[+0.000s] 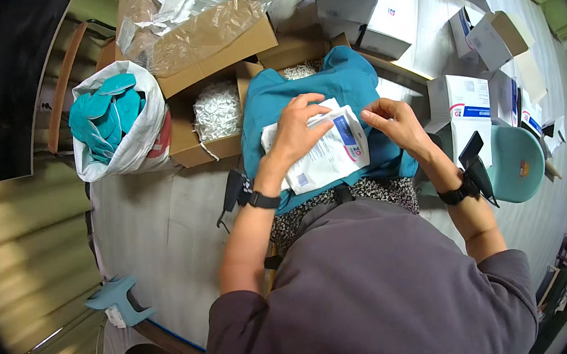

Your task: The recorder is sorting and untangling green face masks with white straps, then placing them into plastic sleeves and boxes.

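Observation:
White printed packets (pixel 327 159) with a blue panel lie in a small stack on teal cloth (pixel 348 70) over my lap. My left hand (pixel 295 129) rests over the upper left of the stack, thumb and fingers curled around the top packet's upper edge. Beside the upper right corner, my right hand (pixel 396 126) is closed in a pinch, thumb close to the fingers. Whatever lies between its fingertips is too small to make out.
A white sack (pixel 157 115) of teal pieces stands left of a carton with a bag of small white pieces (pixel 217 111). A larger carton (pixel 211 51) holds plastic-wrapped packets. White boxes (pixel 388 22) and a teal stool (pixel 519 162) are at right; a blue-grey stool (pixel 120 299) is lower left.

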A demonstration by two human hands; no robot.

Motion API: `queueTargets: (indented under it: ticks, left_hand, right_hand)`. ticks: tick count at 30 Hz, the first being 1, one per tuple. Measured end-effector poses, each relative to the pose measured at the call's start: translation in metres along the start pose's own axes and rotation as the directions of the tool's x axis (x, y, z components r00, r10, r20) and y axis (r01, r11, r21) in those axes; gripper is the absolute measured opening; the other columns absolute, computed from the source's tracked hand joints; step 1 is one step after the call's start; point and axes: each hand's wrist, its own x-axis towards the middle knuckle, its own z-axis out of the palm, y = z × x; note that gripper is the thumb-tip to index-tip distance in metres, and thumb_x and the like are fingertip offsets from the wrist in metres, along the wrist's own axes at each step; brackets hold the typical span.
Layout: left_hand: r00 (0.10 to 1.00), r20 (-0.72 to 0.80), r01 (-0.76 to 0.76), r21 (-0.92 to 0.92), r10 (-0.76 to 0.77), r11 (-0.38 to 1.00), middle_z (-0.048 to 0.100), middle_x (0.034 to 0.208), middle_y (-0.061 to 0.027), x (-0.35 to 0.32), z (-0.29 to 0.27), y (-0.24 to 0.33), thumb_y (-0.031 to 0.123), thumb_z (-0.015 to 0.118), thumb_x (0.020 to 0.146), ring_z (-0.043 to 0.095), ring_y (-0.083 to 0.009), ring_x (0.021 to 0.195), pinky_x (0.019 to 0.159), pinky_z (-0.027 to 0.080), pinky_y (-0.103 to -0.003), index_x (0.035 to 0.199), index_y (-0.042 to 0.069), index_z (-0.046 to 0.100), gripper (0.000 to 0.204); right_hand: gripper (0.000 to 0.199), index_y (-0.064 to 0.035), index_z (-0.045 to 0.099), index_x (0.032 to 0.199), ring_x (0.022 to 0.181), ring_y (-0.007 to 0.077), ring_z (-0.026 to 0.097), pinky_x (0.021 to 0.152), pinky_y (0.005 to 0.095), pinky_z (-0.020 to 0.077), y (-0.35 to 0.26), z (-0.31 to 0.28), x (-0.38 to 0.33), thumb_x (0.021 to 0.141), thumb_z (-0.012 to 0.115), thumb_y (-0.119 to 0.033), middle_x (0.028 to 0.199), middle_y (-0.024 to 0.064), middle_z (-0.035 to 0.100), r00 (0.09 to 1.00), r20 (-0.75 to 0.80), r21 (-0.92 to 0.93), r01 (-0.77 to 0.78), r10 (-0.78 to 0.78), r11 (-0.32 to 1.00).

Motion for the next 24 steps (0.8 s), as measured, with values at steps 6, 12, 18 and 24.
queueTargets:
  ticks: [6, 12, 18, 24]
  left_hand:
    - [0.99, -0.119, 0.066, -0.127, -0.081, 0.99, 0.064, 0.076, -0.0072, -0.008, 0.0, 0.046, 0.011, 0.081, 0.076, 0.06, -0.0154, 0.068, 0.06, 0.046, -0.028, 0.082, 0.001, 0.07, 0.016]
    - [0.982, -0.06, 0.165, -0.174, -0.177, 0.971, 0.062, 0.074, -0.0097, -0.017, -0.003, 0.054, 0.012, 0.08, 0.076, 0.06, -0.0208, 0.065, 0.059, 0.047, -0.033, 0.077, 0.0, 0.067, 0.018]
    - [0.988, -0.153, 0.029, 0.01, -0.027, 1.0, 0.058, 0.069, -0.0084, -0.031, 0.007, 0.06, 0.006, 0.079, 0.072, 0.056, -0.022, 0.063, 0.057, 0.045, -0.034, 0.071, 0.002, 0.066, 0.014]
    - [0.905, -0.053, -0.424, -0.05, 0.421, 0.905, 0.057, 0.072, -0.0055, -0.042, 0.013, 0.112, 0.003, 0.075, 0.072, 0.055, -0.0228, 0.066, 0.058, 0.043, -0.035, 0.076, 0.004, 0.066, 0.01]
  right_hand:
    - [0.021, -0.001, 0.068, 0.09, 0.076, 0.0056, 0.056, 0.067, 0.0217, 0.0442, -0.002, 0.016, 0.004, 0.091, 0.072, -0.021, 0.082, 0.0003, 0.066, 0.982, 0.183, 0.255, -0.005, -0.043, 0.967]
    - [0.019, -0.002, 0.065, 0.087, 0.07, 0.0035, 0.049, 0.061, 0.0211, 0.0393, -0.002, 0.038, -0.005, 0.092, 0.07, -0.019, 0.076, -0.0031, 0.061, 0.982, 0.185, 0.356, -0.04, -0.029, 0.934]
    - [0.019, -0.0022, 0.061, 0.076, 0.062, 0.0043, 0.045, 0.053, 0.0234, 0.0356, 0.0, 0.053, -0.014, 0.088, 0.072, -0.014, 0.068, -0.0034, 0.057, 0.995, 0.095, 0.291, -0.003, -0.025, 0.957]
    - [0.022, -0.0013, 0.058, 0.068, 0.054, 0.0087, 0.048, 0.049, 0.0284, 0.039, 0.025, 0.06, 0.0, 0.082, 0.073, -0.01, 0.058, 0.0019, 0.055, 0.998, -0.049, 0.046, 0.03, -0.028, 0.999]
